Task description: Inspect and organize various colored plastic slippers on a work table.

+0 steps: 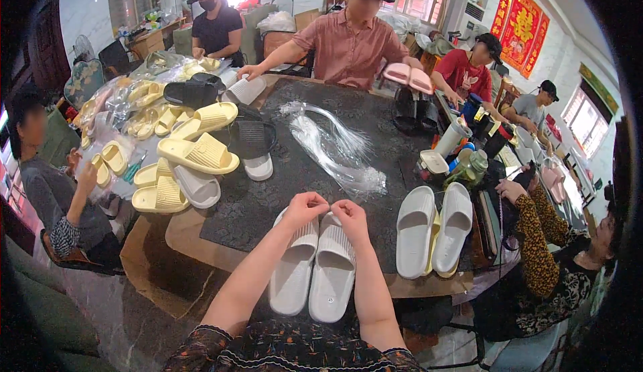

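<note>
A pair of pale grey slippers (pixel 315 268) lies side by side on the dark table (pixel 268 198) just in front of me. My left hand (pixel 305 208) and my right hand (pixel 349 214) are pinched together above the slippers' toe ends, fingertips nearly touching; whatever thin thing they pinch is too small to see. A bundle of clear plastic ties (pixel 338 151) lies in the middle of the table beyond my hands.
Another grey slipper pair (pixel 435 228) lies to the right. Yellow slippers (pixel 194 151) pile up at the left, some bagged. Cups and bottles (pixel 462 151) stand at the right. Several people sit around the table; one opposite holds pink slippers (pixel 408 76).
</note>
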`<state>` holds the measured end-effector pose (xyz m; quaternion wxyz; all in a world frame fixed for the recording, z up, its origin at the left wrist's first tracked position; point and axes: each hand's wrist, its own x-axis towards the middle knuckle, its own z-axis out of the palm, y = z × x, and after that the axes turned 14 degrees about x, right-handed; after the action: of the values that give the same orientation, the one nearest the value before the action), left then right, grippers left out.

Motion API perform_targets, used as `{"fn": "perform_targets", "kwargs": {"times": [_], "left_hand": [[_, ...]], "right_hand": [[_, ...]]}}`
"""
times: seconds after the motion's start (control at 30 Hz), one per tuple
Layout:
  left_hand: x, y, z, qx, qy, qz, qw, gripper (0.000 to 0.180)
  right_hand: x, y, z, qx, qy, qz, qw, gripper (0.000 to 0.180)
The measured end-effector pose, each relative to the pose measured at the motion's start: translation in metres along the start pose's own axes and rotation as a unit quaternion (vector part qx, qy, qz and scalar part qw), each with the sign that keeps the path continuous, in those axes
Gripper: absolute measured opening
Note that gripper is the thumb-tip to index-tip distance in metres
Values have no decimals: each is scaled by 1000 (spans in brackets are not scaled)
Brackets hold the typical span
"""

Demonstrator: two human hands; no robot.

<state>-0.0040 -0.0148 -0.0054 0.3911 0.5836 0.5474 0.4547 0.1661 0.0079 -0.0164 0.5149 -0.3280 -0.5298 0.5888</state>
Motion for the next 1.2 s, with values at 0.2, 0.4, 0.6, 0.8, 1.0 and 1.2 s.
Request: {"fn": "perform_targets", "kwargs": {"times": [0.2,0.4,0.6,0.8,1.0,1.2], "left_hand": [[1,5,-1,-13,27,-6,1000,12],[0,1,3,18,-11,9,1000,12],[3,1,0,-9,34,-7,999,13],[1,1,1,16,24,22,999,11],[0,5,-2,-7,-15,-20,1000,9],[4,-3,0,8,25,-1,1000,10]], "right_hand": [[1,2,-4,46,52,-7,998,9],[1,5,-4,1,-7,23,1000,9],[4,7,-8,53,43,25,997,10],[-2,-10,2,8,43,15,999,10],[-1,-5,-2,16,4,15,1000,12],[2,4,-5,34,37,-3,999,10]]}}
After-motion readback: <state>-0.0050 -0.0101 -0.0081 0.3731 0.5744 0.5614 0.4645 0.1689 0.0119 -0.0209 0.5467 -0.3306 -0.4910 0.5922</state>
